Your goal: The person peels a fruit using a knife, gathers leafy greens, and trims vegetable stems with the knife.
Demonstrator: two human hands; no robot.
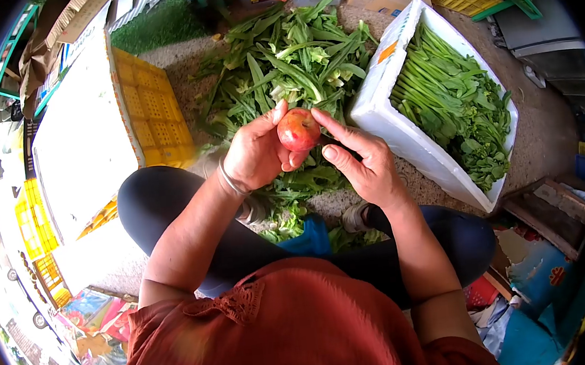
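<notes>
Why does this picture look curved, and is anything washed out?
Head view: dark rounded border and bowed surroundings suggest a wide-angle lens; glare bleaches the flat white surface beside the perforated yellow plastic crate; the round red fruit looks fairly clear.

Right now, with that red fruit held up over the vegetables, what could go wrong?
The red apple could slip: the left hand cradles it, while the right hand has only a fingertip at its side. If dropped, it might land in the loose leafy greens below. Leaves lying near the shoes might get trodden on. The right knee also looks close to the white foam box, so shifting could perhaps bump it.
</notes>
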